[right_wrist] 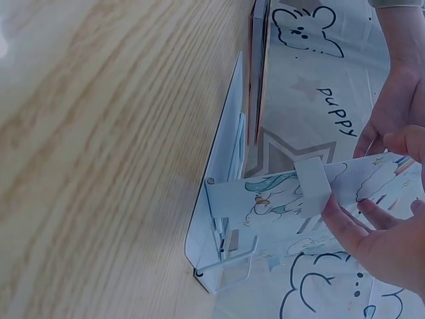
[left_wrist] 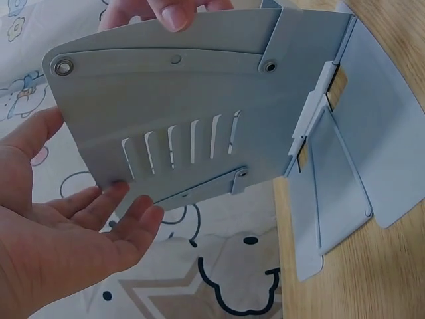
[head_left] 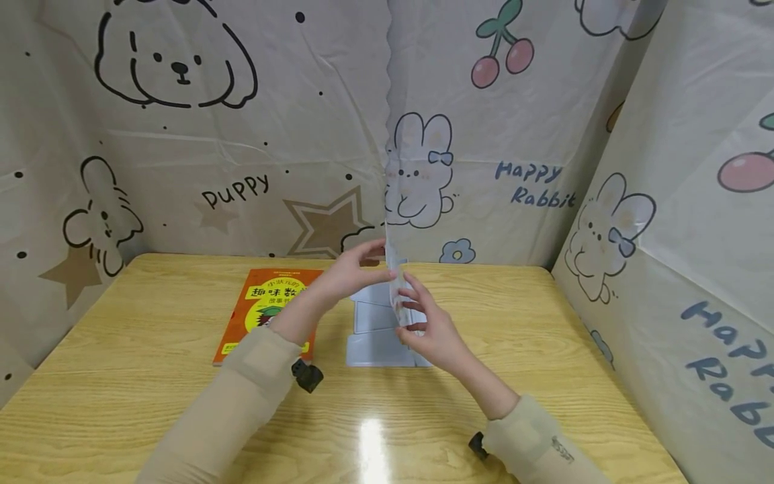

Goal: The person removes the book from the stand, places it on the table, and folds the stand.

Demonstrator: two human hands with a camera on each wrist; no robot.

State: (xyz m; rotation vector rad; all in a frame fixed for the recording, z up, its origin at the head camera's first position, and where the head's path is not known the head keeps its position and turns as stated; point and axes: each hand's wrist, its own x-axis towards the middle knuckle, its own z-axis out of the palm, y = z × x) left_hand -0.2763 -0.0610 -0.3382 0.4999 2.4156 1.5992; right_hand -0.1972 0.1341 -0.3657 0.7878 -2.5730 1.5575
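A pale blue metal book stand (head_left: 377,349) lies with its base flat on the table, its back panel (left_wrist: 192,93) raised upright and seen nearly edge-on in the head view. Slots and rivets mark one side of that panel; the other carries a printed cartoon pattern and a white clip (right_wrist: 313,187). My left hand (head_left: 357,270) holds the panel's left side, thumb at one edge and fingertips at another. From the right, my right hand (head_left: 432,331) grips the panel's near edge, its fingers (right_wrist: 348,229) lying against the printed side.
An orange book (head_left: 242,316) with a yellow title lies left of the stand, partly under my left forearm. The wooden table (head_left: 520,349) ends at a cartoon-print cloth (head_left: 338,121) hanging behind and at the sides.
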